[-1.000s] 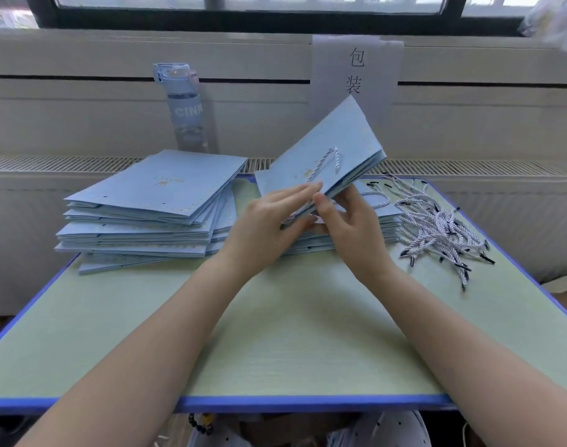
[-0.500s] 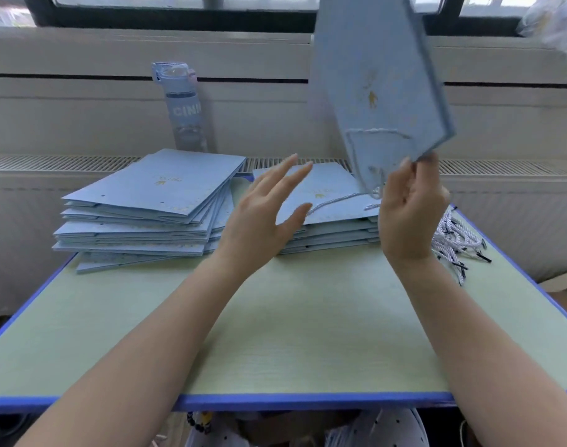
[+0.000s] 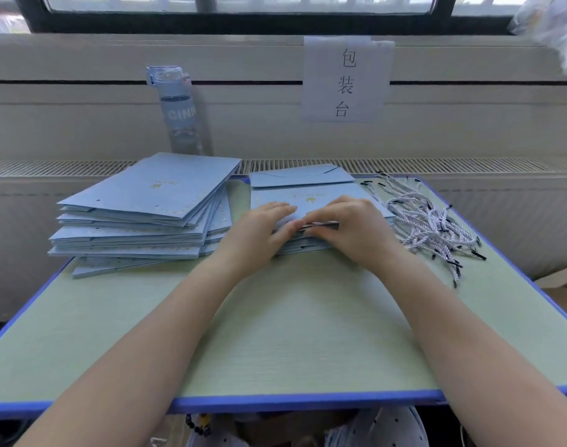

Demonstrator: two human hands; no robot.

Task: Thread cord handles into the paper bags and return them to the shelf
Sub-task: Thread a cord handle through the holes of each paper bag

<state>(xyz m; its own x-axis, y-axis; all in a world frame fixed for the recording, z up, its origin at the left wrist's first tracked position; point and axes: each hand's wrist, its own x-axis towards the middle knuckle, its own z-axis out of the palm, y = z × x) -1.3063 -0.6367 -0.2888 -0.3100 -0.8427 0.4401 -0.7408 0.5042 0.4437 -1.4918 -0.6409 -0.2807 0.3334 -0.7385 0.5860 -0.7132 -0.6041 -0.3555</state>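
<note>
Head view, starting at the near edge of the green, blue-rimmed table: two bare forearms reach across its middle. Past the table's centre, both hands sit close together on the top bag of a low stack of flat blue paper bags. The left hand lays fairly straight fingers on the bag with its thumb at the bag's near edge; whether it pinches that edge I cannot tell. The right hand has its fingers curled down over the same near edge, gripping it. On the table's far left lies a taller, fanned pile of bags. On its far right is a loose heap of white-and-black cords. Beyond the table's far edge stand a blue water bottle and a paper sign on the wall.
</note>
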